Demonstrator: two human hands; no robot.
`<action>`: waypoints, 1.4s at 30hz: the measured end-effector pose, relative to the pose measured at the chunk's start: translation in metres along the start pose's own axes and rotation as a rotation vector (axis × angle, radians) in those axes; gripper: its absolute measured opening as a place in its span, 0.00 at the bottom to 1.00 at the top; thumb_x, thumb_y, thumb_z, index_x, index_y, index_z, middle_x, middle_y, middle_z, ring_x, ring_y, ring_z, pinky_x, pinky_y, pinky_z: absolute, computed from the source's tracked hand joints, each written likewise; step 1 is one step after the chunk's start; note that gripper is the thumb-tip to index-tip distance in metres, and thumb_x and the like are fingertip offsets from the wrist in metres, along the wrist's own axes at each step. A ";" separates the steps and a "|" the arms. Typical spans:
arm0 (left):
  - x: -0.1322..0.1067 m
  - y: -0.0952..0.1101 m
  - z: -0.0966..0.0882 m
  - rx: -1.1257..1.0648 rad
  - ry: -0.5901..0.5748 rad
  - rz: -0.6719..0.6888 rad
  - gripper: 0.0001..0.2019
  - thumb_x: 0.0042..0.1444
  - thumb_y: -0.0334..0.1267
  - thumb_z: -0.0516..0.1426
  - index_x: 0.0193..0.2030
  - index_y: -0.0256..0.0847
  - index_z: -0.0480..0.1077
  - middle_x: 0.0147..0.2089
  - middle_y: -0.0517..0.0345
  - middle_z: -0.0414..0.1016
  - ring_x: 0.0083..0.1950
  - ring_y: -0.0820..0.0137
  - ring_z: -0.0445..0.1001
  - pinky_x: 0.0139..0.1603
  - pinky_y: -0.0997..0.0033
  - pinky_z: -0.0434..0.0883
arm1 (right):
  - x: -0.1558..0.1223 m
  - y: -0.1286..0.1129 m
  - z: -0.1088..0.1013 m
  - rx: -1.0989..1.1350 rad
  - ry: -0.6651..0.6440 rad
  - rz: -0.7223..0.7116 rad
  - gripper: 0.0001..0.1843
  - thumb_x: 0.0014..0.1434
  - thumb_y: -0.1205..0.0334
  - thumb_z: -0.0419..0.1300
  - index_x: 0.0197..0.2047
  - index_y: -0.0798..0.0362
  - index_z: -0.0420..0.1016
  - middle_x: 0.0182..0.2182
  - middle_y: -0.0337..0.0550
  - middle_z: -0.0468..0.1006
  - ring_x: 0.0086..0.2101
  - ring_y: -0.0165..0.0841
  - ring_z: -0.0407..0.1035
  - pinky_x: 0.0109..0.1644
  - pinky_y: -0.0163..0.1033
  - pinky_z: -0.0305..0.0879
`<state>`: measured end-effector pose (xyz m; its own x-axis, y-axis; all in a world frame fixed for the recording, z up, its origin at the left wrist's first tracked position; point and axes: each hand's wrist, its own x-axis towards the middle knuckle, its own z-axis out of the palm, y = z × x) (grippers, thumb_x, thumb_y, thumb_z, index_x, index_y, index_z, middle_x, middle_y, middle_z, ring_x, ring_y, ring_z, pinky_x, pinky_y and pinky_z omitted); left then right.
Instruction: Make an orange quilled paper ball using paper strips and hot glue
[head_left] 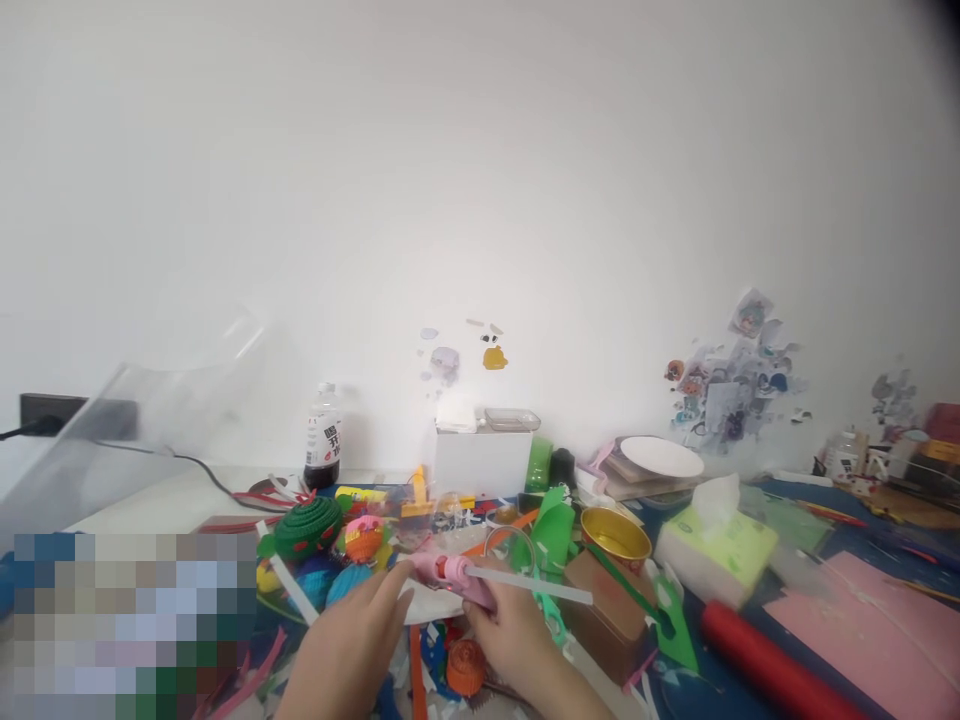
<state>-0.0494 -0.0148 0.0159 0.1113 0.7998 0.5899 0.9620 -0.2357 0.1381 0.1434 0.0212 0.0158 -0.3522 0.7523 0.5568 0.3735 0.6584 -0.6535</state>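
Just left of the gold bowl [615, 535], over the table [142, 505], a pink glue gun [450, 573] is held. It is clasped from below by the right hand [510, 632], fingers closed round it. Its far end from the bowl is touched by the fingertips of the half-open left hand [352, 645]. A white stick [540, 586] juts from it, passing in front of the bowl.

Home craft desk — paper scraps [442, 655], wall stickers [724, 385], tissue pack [716, 555], soda bottle [323, 437]

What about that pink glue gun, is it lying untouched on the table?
No, the right hand holds the pink glue gun, and the left hand reaches its tip.
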 end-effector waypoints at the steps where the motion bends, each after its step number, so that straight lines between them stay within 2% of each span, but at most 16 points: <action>1: -0.001 -0.002 0.002 0.019 0.002 0.021 0.18 0.58 0.41 0.44 0.51 0.43 0.67 0.45 0.49 0.77 0.41 0.61 0.77 0.37 0.68 0.72 | -0.001 -0.001 0.000 -0.004 -0.012 -0.008 0.20 0.52 0.71 0.53 0.48 0.49 0.70 0.44 0.44 0.74 0.45 0.41 0.66 0.49 0.43 0.60; 6: -0.001 -0.004 0.005 0.042 -0.035 0.021 0.18 0.59 0.39 0.43 0.50 0.41 0.66 0.43 0.47 0.77 0.40 0.61 0.76 0.35 0.67 0.71 | -0.003 -0.004 0.000 -0.040 -0.059 -0.056 0.19 0.54 0.69 0.53 0.49 0.46 0.69 0.43 0.41 0.74 0.44 0.39 0.66 0.47 0.41 0.60; 10: -0.001 -0.003 0.002 0.001 -0.029 0.011 0.15 0.59 0.39 0.42 0.44 0.44 0.68 0.39 0.50 0.76 0.39 0.63 0.75 0.37 0.67 0.70 | -0.004 -0.005 0.000 -0.051 -0.066 -0.052 0.19 0.55 0.69 0.53 0.50 0.46 0.69 0.43 0.41 0.74 0.44 0.39 0.65 0.47 0.40 0.59; 18: 0.000 0.000 -0.001 -0.158 0.014 -0.056 0.12 0.59 0.39 0.44 0.35 0.45 0.67 0.32 0.56 0.74 0.34 0.66 0.73 0.33 0.71 0.67 | -0.004 -0.006 0.000 -0.082 -0.070 -0.032 0.16 0.58 0.66 0.52 0.49 0.46 0.69 0.43 0.41 0.74 0.44 0.39 0.65 0.47 0.40 0.59; 22: 0.001 0.002 0.000 -0.209 -0.028 -0.090 0.13 0.60 0.39 0.42 0.34 0.44 0.65 0.32 0.57 0.73 0.34 0.66 0.73 0.34 0.69 0.68 | -0.004 -0.008 0.003 -0.111 -0.067 -0.016 0.15 0.58 0.67 0.52 0.48 0.47 0.69 0.42 0.42 0.74 0.43 0.39 0.65 0.46 0.40 0.59; 25: -0.001 0.001 0.004 -0.212 -0.006 -0.068 0.12 0.60 0.40 0.42 0.36 0.44 0.65 0.33 0.55 0.73 0.36 0.65 0.73 0.37 0.67 0.68 | -0.004 -0.007 0.006 -0.116 -0.055 0.001 0.17 0.55 0.69 0.52 0.48 0.47 0.69 0.44 0.43 0.73 0.44 0.39 0.66 0.46 0.40 0.60; 28: -0.003 0.003 0.004 -0.203 0.019 -0.038 0.11 0.59 0.39 0.43 0.35 0.44 0.64 0.32 0.56 0.73 0.35 0.66 0.73 0.36 0.69 0.68 | -0.001 0.000 0.006 -0.118 0.016 0.088 0.20 0.53 0.71 0.53 0.49 0.50 0.69 0.44 0.47 0.73 0.44 0.41 0.66 0.47 0.42 0.61; 32: -0.004 0.011 -0.005 -0.180 -0.005 -0.035 0.11 0.59 0.39 0.42 0.31 0.45 0.63 0.29 0.58 0.72 0.31 0.68 0.72 0.31 0.72 0.68 | 0.009 0.015 -0.002 0.009 0.221 0.208 0.20 0.51 0.70 0.52 0.49 0.54 0.69 0.43 0.48 0.74 0.45 0.41 0.67 0.49 0.43 0.61; 36: -0.003 0.009 -0.007 -0.188 -0.044 -0.096 0.11 0.59 0.41 0.43 0.35 0.45 0.64 0.33 0.56 0.74 0.34 0.66 0.74 0.33 0.70 0.69 | 0.014 0.021 -0.009 0.178 0.294 0.238 0.20 0.49 0.66 0.54 0.47 0.57 0.69 0.42 0.49 0.75 0.43 0.41 0.68 0.47 0.42 0.63; 38: -0.004 0.004 -0.004 -0.200 -0.044 -0.111 0.11 0.59 0.41 0.43 0.38 0.44 0.64 0.36 0.53 0.74 0.37 0.65 0.74 0.35 0.69 0.69 | 0.013 0.018 -0.008 0.221 0.280 0.246 0.21 0.48 0.65 0.55 0.47 0.58 0.69 0.43 0.50 0.75 0.44 0.42 0.68 0.48 0.43 0.63; 42: -0.003 0.000 -0.003 -0.254 -0.047 -0.051 0.13 0.57 0.38 0.43 0.41 0.44 0.67 0.44 0.50 0.73 0.44 0.61 0.72 0.42 0.65 0.68 | 0.009 0.008 -0.004 0.256 0.208 0.283 0.26 0.46 0.66 0.55 0.51 0.57 0.68 0.47 0.49 0.72 0.48 0.43 0.65 0.52 0.44 0.60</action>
<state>-0.0510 -0.0189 0.0166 0.0818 0.8378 0.5399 0.8736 -0.3210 0.3658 0.1466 0.0335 0.0180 -0.0766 0.9082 0.4115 0.1961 0.4183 -0.8869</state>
